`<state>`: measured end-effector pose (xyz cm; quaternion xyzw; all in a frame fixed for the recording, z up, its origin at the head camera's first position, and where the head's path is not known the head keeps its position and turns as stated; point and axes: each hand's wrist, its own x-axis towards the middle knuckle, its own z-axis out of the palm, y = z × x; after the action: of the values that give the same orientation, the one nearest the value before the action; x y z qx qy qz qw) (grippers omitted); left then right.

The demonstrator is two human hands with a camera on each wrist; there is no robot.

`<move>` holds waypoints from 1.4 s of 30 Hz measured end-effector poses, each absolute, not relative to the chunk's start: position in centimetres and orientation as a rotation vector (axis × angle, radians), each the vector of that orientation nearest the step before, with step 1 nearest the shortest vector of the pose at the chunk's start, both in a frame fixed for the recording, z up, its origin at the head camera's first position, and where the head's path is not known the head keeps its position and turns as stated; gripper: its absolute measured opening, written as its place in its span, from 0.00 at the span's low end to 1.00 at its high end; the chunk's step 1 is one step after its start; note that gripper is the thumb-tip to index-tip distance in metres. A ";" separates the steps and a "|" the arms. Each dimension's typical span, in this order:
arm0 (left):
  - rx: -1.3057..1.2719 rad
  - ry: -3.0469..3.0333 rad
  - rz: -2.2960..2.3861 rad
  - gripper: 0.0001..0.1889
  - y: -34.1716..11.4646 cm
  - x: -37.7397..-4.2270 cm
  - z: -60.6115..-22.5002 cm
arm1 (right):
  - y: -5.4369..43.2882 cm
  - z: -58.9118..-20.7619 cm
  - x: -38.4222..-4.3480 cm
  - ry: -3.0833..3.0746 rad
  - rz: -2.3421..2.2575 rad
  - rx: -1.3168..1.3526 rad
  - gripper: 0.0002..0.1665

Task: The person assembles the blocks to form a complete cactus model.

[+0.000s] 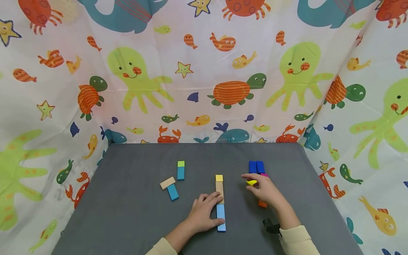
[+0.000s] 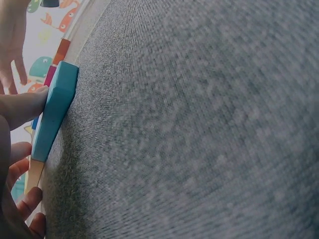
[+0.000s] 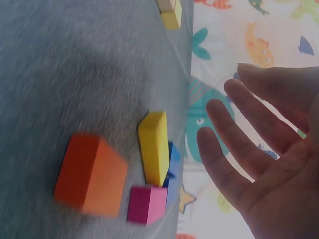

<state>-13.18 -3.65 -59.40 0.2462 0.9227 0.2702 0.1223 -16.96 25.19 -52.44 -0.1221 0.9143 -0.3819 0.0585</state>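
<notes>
Sea-creature cloth with octopuses, turtles and crabs [image 1: 204, 71] hangs behind and to both sides of a dark grey bench [image 1: 127, 219].

Near the front middle of the bench lies a line of three blocks set end to end: a light blue block [image 1: 221, 217] nearest the person, a plain wooden block [image 1: 219, 189] beyond it, and a small yellow cube [image 1: 219, 177] at the far end. The long axis of this line runs straight away from the person, toward the back cloth. The left hand [image 1: 204, 212] rests on the bench beside the line, its fingers reaching onto the wooden block and the thumb against the blue one; its grip is loose and flat, fingers laid on the blocks rather than curled round them. The left wrist view shows a fingertip touching the blue block's side [image 2: 55, 112].

The right hand [image 1: 264, 191] hovers over a cluster to the right, grip open with fingers spread, holding nothing in the right wrist view. Under it sit a yellow block [image 3: 154, 147], a pink cube [image 3: 147, 204] and an orange block [image 3: 92, 174], with two dark blue blocks [image 1: 256, 166] just beyond.

To the left, well apart, lie a green-and-teal block [image 1: 180, 170] and a wooden block touching a teal block [image 1: 173, 192].
</notes>
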 end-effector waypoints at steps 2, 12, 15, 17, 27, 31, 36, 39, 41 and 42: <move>0.722 2.691 0.787 0.40 -3.6 -13.1 -59.4 | 25.8 -52.5 -16.6 2.768 -1.127 -0.346 0.26; 0.731 2.683 0.817 0.39 -3.7 -13.1 -59.6 | 28.9 -53.2 -15.1 2.680 -1.063 -0.335 0.40; 0.729 2.690 0.802 0.39 -3.9 -13.1 -59.7 | 29.4 -53.7 -15.0 2.680 -1.049 -0.373 0.40; 0.729 2.696 0.800 0.39 -3.9 -13.1 -59.8 | 29.8 -53.9 -15.0 2.672 -1.054 -0.387 0.40; 0.712 2.681 0.791 0.40 -3.7 -13.2 -59.9 | 31.0 -55.4 -14.9 2.566 -1.074 -0.439 0.42; 0.730 2.688 0.796 0.40 -3.8 -13.2 -59.8 | 31.2 -56.0 -15.0 2.584 -1.030 -0.480 0.38; 0.745 2.682 0.822 0.40 -3.8 -13.1 -59.6 | 31.2 -56.2 -15.1 2.617 -0.990 -0.446 0.27; 0.762 2.680 0.851 0.41 -3.8 -13.1 -59.6 | 31.0 -56.1 -15.2 2.642 -0.999 -0.394 0.21; 0.771 2.680 0.869 0.41 -3.9 -13.1 -59.6 | 30.9 -56.0 -15.2 2.664 -1.011 -0.374 0.19; 0.770 2.678 0.877 0.41 -3.9 -13.2 -59.8 | 30.7 -55.9 -15.3 2.675 -1.019 -0.361 0.19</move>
<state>-13.16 -3.89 -59.81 0.2618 0.9112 0.2984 0.1100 -15.27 30.73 -55.92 -0.1240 0.9196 -0.3502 0.1279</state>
